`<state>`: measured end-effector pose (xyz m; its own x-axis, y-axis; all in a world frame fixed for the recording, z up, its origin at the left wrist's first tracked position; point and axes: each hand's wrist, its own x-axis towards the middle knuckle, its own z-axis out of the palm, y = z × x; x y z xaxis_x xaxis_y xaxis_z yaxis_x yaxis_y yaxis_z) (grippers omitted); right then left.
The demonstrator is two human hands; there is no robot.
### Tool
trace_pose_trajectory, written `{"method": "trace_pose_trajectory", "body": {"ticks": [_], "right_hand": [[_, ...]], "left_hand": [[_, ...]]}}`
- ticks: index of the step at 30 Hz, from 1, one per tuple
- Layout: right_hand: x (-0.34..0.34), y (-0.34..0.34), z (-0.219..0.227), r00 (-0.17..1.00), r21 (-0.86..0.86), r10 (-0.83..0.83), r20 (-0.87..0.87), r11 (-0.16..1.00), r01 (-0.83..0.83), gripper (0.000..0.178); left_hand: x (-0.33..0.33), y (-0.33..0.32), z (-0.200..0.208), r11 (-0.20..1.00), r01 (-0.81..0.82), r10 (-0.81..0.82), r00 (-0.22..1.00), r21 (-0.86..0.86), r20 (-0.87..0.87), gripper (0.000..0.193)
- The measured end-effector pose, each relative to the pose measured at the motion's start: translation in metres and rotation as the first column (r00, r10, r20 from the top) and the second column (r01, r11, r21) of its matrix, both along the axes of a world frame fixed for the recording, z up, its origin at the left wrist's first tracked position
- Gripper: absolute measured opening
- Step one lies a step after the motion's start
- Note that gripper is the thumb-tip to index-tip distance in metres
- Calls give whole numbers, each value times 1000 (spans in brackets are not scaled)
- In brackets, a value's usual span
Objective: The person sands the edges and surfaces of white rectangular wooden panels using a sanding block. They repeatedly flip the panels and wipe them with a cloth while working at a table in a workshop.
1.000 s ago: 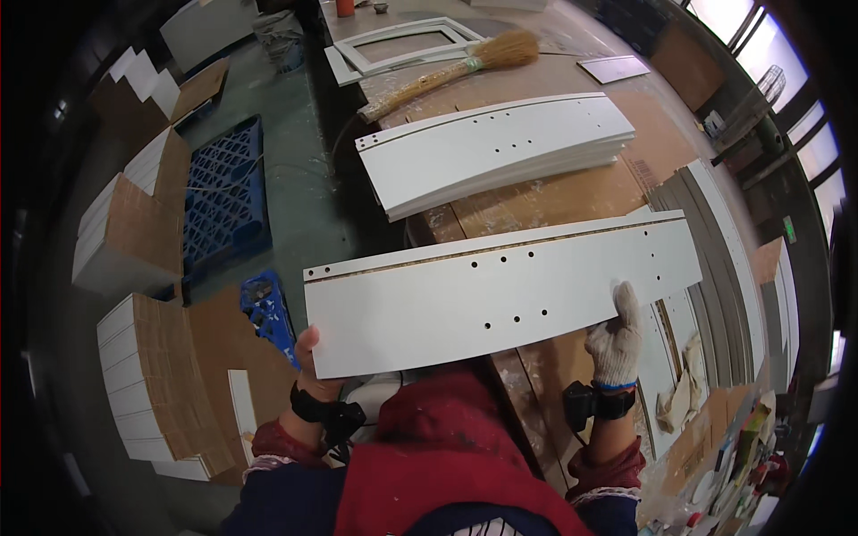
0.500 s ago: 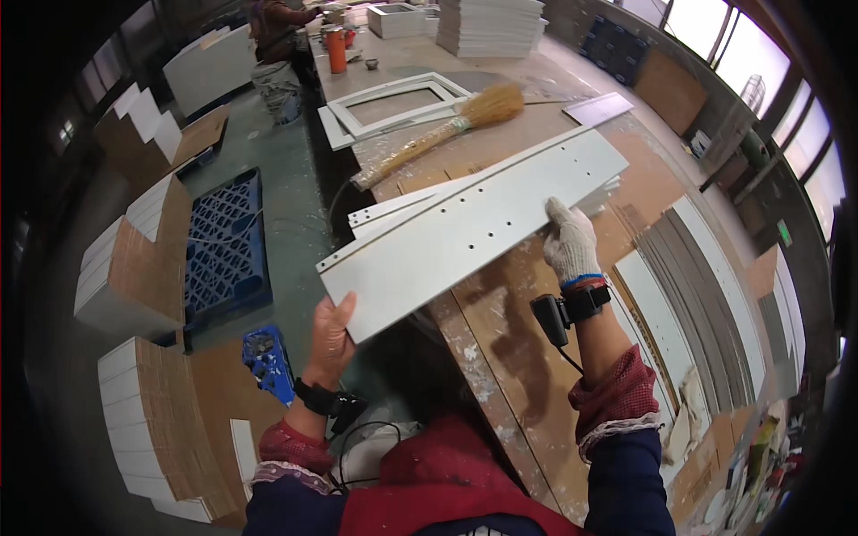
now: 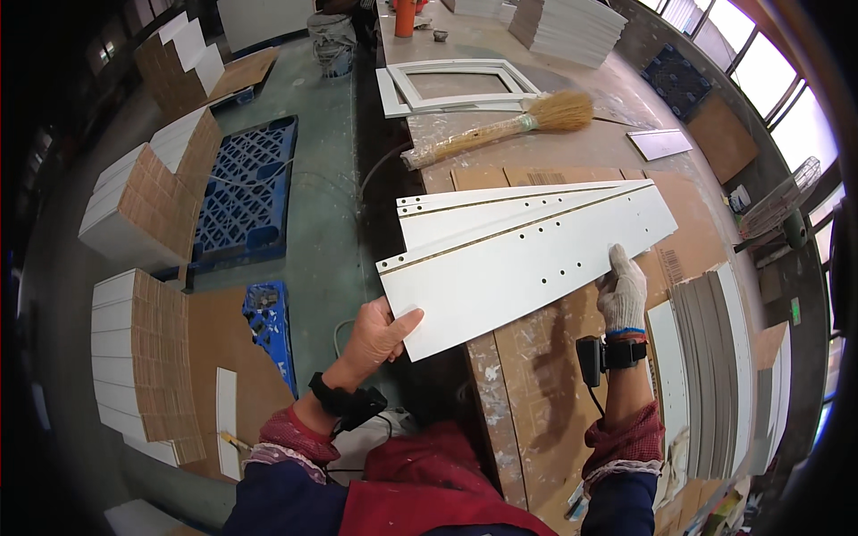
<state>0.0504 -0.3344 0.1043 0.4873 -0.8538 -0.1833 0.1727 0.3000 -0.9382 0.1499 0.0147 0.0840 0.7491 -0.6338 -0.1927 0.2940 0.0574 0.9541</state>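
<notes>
A long white panel with drilled holes and a groove along its far edge is held in both hands, tilted over the bench edge. My bare left hand grips its near left corner, thumb on top. On the right end, my gloved right hand pinches the near edge, thumb on the face and fingers hidden beneath. Behind it, a similar white panel lies on the cardboard-covered bench, partly covered by the held one.
A straw broom and white frames lie farther along the bench. Stacked panels stand at the right. Left of the bench are a blue pallet and stacks of white-faced boards on the floor.
The held panel has turned flatter, its right end coming nearer and its face more toward me. My view has shifted left, so the bench things appear farther right.
</notes>
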Motion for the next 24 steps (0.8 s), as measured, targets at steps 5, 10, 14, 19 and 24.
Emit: {"method": "trace_pose_trajectory", "body": {"ticks": [5,10,14,19,24], "right_hand": [[6,-1,2,999,-26,21,-39,999,-22,19],[-1,-15,2,967,-60,183,-177,979,-197,23],[5,-13,10,949,-22,229,-219,971,-240,28],[6,5,26,825,-30,357,-439,911,-410,36],[7,29,22,838,79,445,-315,893,-444,39]], "left_hand": [[13,-3,-1,1000,-17,17,1000,14,19,39],[29,-14,-4,991,-131,128,990,39,64,45],[44,-21,-8,975,-215,202,964,59,175,45],[50,-30,-1,966,-251,222,933,70,284,41],[51,-30,-3,942,-281,196,904,185,379,43]]}}
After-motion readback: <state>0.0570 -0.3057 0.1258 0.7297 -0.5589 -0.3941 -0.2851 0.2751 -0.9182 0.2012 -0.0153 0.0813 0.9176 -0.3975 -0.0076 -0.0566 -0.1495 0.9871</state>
